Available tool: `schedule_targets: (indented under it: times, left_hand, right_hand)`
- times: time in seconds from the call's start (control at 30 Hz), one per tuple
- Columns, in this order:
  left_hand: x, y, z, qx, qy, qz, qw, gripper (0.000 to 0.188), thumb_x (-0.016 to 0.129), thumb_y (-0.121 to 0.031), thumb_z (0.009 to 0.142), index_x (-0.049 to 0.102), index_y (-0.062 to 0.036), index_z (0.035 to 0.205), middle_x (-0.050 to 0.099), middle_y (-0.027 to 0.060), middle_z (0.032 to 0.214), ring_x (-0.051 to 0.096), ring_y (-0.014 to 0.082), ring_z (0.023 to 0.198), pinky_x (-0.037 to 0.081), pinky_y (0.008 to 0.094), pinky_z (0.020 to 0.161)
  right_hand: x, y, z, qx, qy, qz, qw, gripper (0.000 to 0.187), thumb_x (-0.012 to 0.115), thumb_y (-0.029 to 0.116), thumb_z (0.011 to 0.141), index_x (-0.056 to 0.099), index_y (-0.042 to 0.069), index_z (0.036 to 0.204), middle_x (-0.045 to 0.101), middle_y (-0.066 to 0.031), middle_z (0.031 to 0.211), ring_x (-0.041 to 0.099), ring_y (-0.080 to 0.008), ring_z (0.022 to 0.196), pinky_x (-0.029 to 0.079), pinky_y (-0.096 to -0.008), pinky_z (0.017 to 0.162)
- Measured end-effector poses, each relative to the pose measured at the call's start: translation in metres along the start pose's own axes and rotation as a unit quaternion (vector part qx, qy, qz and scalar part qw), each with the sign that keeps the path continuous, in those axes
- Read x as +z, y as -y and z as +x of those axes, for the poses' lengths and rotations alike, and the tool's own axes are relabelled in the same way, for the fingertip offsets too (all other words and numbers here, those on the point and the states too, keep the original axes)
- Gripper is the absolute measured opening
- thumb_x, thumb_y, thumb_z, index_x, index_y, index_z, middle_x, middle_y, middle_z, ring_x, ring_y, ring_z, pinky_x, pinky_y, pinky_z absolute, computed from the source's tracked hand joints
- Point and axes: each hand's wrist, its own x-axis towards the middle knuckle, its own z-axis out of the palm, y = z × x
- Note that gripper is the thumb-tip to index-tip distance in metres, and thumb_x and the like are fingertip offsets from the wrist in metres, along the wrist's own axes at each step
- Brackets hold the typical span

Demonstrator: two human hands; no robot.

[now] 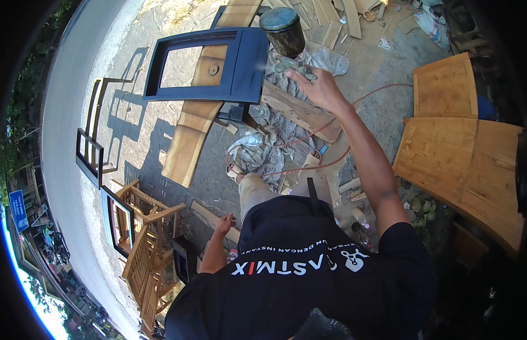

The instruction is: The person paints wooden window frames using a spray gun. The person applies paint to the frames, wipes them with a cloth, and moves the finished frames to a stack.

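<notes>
My right hand (321,89) is closed around a spray gun (294,67), with a pale mist at its front. A dark, lidded cylindrical cup (283,35) shows just beyond the gun; whether the two are joined I cannot make out. To the left of the gun, a dark blue frame-like panel (249,67) with a large rectangular opening lies over a wooden plank (190,141). My left hand (223,225) hangs low at my left side, its fingers loosely apart and nothing visible in them.
An orange-red hose (345,153) loops across the ground by my feet, over crumpled sheeting (263,150). A loose board (303,110) lies ahead of me. Wooden panels (444,150) stand at right. Wooden chairs (147,249) and dark frames (89,158) stand at left, beside a road (71,141).
</notes>
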Motion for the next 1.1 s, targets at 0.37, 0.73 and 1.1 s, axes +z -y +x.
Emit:
schedule_targets:
  times: [0.37, 0.73, 1.1]
  left_hand:
    - [0.115, -0.034, -0.016, 0.013, -0.023, -0.060, 0.998, 0.051, 0.050, -0.042, 0.104, 0.071, 0.0051, 0.107, 0.073, 0.0184, 0.085, 0.072, 0.0244, 0.072, 0.058, 0.0369, 0.071]
    - [0.112, -0.114, 0.014, 0.019, -0.013, -0.055, 0.998, 0.048, 0.051, -0.040, 0.103, 0.071, 0.0042, 0.105, 0.074, 0.0175, 0.085, 0.073, 0.0229, 0.073, 0.058, 0.0356, 0.073]
    - [0.112, -0.170, 0.053, 0.047, -0.059, -0.091, 0.993, 0.049, 0.051, -0.039, 0.103, 0.070, 0.0052, 0.104, 0.073, 0.0165, 0.085, 0.072, 0.0212, 0.072, 0.058, 0.0341, 0.069]
  right_hand:
    - [-0.033, -0.018, -0.028, -0.040, 0.132, 0.078, 0.987, 0.056, 0.069, 0.049, 0.094, 0.067, -0.001, 0.120, 0.071, -0.0204, 0.082, 0.070, -0.0286, 0.076, 0.054, -0.0408, 0.072]
    - [-0.035, -0.026, 0.050, -0.040, 0.027, -0.014, 0.999, 0.066, 0.066, 0.054, 0.093, 0.065, -0.005, 0.122, 0.072, -0.0221, 0.078, 0.073, -0.0363, 0.075, 0.056, -0.0432, 0.071]
    - [-0.064, -0.015, 0.026, -0.014, 0.278, 0.032, 0.960, 0.056, 0.068, 0.032, 0.097, 0.057, -0.008, 0.134, 0.076, -0.0166, 0.100, 0.072, -0.0176, 0.092, 0.056, -0.0326, 0.080]
